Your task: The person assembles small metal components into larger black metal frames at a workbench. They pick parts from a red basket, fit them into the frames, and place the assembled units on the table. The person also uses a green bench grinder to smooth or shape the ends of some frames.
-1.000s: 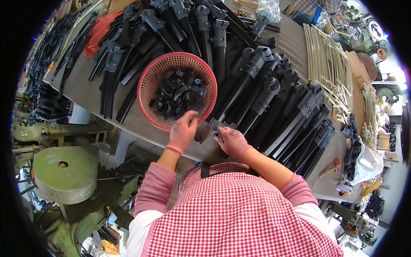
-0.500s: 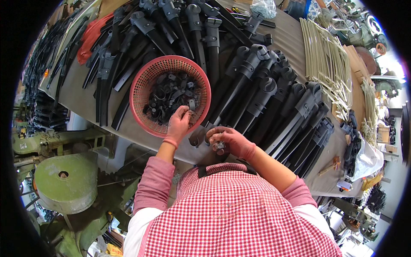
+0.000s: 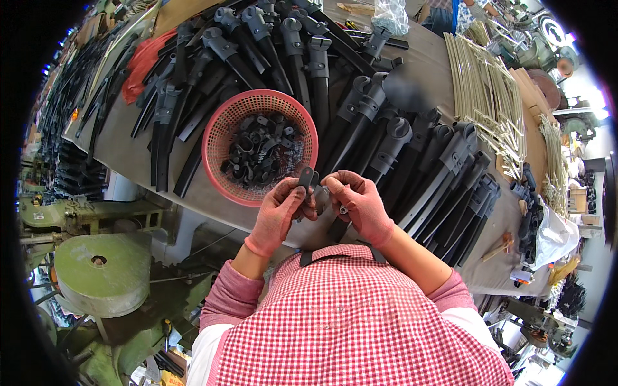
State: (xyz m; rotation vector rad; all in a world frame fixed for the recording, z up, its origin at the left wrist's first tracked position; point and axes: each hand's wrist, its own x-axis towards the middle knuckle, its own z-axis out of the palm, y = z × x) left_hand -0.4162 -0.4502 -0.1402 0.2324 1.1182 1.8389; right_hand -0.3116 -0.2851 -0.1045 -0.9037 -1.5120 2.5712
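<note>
Head cam: left unit of a side-by-side fisheye pair on the wearer's head. Looks down and forward over the checkered apron (image 3: 347, 312) onto the table (image 3: 426, 51). Left hand (image 3: 278, 215) and right hand (image 3: 365, 209) at close range, mid-frame, by the table's near edge. Wide enough to catch the green machine (image 3: 103, 276) off its near-left side. Upright, unmirrored; straight edges bow toward the rim.

Kinda matt clip (image 3: 305, 179) in the left fingers (image 3: 297, 199), shiny metal bit (image 3: 343, 210) in the right fingers (image 3: 353, 179), plastic mesh basket (image 3: 257, 94) just past 'em.
</note>
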